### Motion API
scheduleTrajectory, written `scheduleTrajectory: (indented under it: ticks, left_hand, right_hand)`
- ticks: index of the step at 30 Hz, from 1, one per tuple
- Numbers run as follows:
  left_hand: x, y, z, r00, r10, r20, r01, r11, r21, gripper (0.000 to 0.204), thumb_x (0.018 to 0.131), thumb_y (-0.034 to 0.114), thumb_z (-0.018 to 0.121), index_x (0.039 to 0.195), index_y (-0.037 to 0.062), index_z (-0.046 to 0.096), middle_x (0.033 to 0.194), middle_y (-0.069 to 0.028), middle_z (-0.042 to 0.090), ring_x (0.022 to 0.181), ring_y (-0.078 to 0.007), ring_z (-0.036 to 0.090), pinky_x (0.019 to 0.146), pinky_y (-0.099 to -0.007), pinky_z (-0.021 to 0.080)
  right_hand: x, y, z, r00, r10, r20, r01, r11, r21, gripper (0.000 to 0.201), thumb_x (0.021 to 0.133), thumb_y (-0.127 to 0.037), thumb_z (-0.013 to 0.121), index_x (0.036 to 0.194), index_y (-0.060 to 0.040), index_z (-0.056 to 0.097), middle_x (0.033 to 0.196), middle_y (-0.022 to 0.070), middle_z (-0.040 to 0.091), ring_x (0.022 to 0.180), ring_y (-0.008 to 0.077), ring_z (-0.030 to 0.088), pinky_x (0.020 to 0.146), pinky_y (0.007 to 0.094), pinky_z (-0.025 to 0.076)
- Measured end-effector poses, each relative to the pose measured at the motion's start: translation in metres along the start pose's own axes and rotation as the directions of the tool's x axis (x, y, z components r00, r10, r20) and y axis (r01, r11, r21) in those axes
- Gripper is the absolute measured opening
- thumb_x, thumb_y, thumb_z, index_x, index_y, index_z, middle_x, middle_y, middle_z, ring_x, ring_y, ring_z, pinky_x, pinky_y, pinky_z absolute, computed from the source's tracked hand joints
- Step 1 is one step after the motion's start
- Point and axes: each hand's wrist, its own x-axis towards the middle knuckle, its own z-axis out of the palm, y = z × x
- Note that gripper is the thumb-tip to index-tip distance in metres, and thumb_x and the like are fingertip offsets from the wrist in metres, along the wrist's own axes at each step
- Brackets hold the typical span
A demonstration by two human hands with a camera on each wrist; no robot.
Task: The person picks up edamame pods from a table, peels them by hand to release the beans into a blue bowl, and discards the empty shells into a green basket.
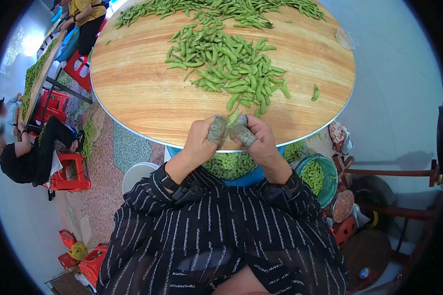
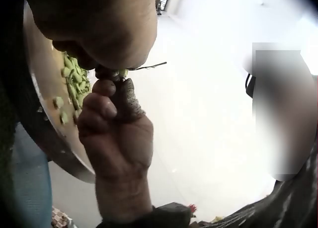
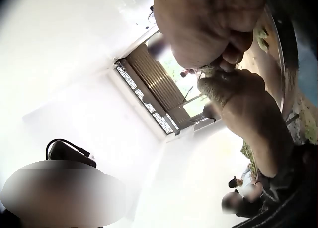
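Over the near edge of the round wooden table (image 1: 133, 98), my two hands meet at a green soybean pod (image 1: 233, 117). My left hand (image 1: 200, 140) pinches it from one side, and my right hand (image 1: 264, 143) holds the other side between thumb and fingers. Speckled grey wraps cover both thumbs and a right finger. Most of the pod is hidden by the fingertips; in the left wrist view a thin stem (image 2: 149, 66) sticks out past them. Just beyond the hands lies a heap of whole pods (image 1: 231, 64).
Below the table edge, a blue basin (image 1: 246, 180) holds shelled beans. A green bucket (image 1: 333, 183) with pods stands at right, a white bucket (image 1: 133, 173) at left. Red stools (image 1: 73, 172) and other seated people are farther left. A single pod (image 1: 315, 92) lies apart.
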Motion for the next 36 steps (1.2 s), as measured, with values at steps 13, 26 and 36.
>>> scheduleTrajectory:
  ticks: [13, 26, 36]
  left_hand:
    - [0.006, 0.006, 0.004, 0.996, -0.083, -0.024, 0.083, 0.997, 0.007, 0.020, 0.080, 0.014, 0.059, 0.085, 0.0044, 0.042, 0.063, -0.0010, 0.048, 0.053, -0.0063, 0.043, 0.046, -0.0215, 0.035]
    - [0.011, 0.015, -0.005, 0.913, -0.336, 0.233, 0.409, 0.749, -0.521, 0.013, 0.084, 0.017, 0.054, 0.091, 0.0068, 0.049, 0.071, 0.0012, 0.053, 0.059, -0.0041, 0.050, 0.048, -0.0166, 0.039]
    - [0.013, 0.018, -0.005, 0.884, -0.436, 0.168, 0.455, 0.719, -0.526, 0.011, 0.082, 0.006, 0.052, 0.092, 0.0048, 0.050, 0.066, -0.0020, 0.053, 0.051, -0.0077, 0.048, 0.043, -0.0186, 0.037]
  right_hand:
    - [-0.003, -0.007, 0.004, 0.998, -0.057, -0.035, 0.052, 0.988, -0.144, 0.014, 0.075, 0.004, 0.047, 0.086, -0.0012, 0.054, 0.076, -0.0025, 0.055, 0.066, 0.0063, 0.049, 0.057, 0.0194, 0.040]
    - [-0.001, -0.008, -0.007, 0.997, 0.072, 0.001, -0.070, 0.974, -0.217, 0.007, 0.074, -0.002, 0.051, 0.079, -0.0020, 0.055, 0.064, 0.0004, 0.052, 0.055, 0.0119, 0.047, 0.050, 0.0262, 0.037]
    - [0.000, -0.011, 0.002, 0.887, -0.398, 0.236, 0.364, 0.285, -0.887, 0.015, 0.064, 0.004, 0.051, 0.079, 0.0005, 0.053, 0.069, 0.0164, 0.054, 0.063, 0.0326, 0.053, 0.053, 0.0342, 0.040]
